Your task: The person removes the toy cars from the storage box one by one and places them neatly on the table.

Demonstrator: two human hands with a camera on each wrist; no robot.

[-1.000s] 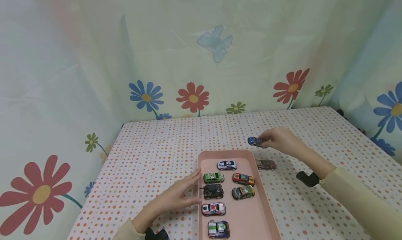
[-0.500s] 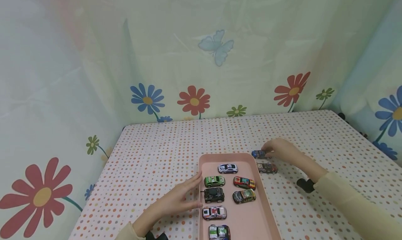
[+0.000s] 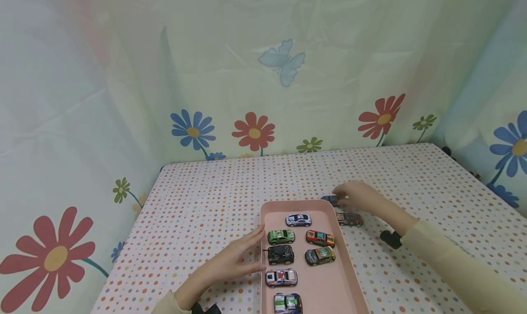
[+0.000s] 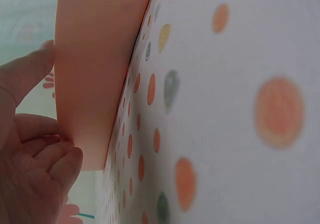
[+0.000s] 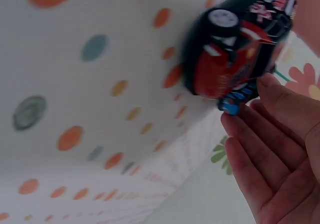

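Well, mid-right, the right hand (image 3: 357,195) pinches a blue toy car (image 3: 329,199); the left (image 3: 230,260) (fingers apart) touches an oblong pink tray (image 3: 325,289).

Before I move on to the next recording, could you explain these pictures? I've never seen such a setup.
There is no machine: a person works with two bare hands. The wide picture comes from a camera on the head; the two close ones from cameras on the wrists. On the dotted tablecloth lies a pink tray holding seven toy vehicles. The left hand touches the tray's side. The right hand pinches a blue toy car; a dark red one lies outside the tray, to its right.
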